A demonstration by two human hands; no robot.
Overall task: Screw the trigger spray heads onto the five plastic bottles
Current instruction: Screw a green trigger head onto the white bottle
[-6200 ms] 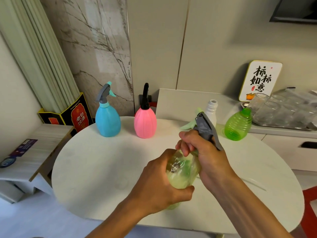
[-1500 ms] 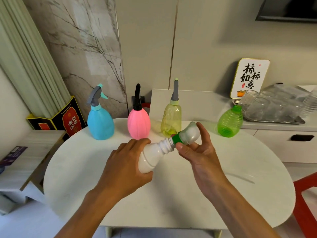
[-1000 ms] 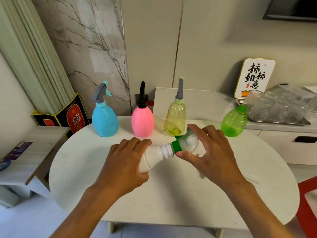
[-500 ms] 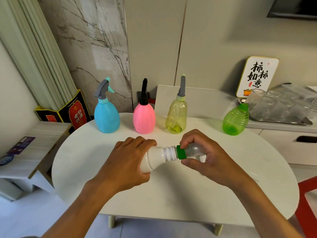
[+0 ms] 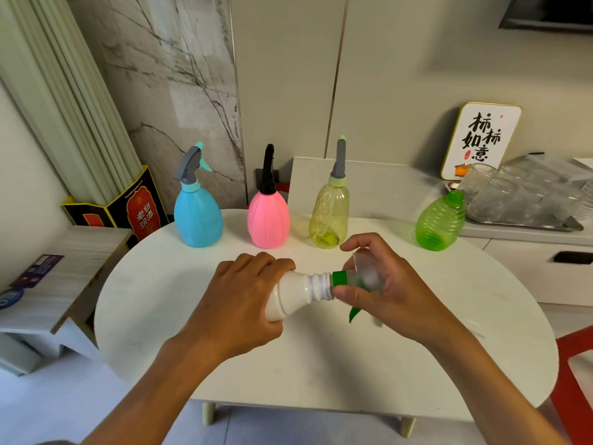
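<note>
Spray head (image 5: 362, 279) rotated on white bottle (image 5: 298, 295).

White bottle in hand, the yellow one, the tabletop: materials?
White bottle: opaque plastic, likely, with a soft sheen and moulded neck ridges. Yellow bottle: thin translucent plastic; the wall looks dented. Tabletop: white, smooth, matte, faintly veined; stone or laminate, unclear.

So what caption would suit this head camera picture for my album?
Left hand steadies a white bottle while right hand twists on its green-collared spray head.
</note>
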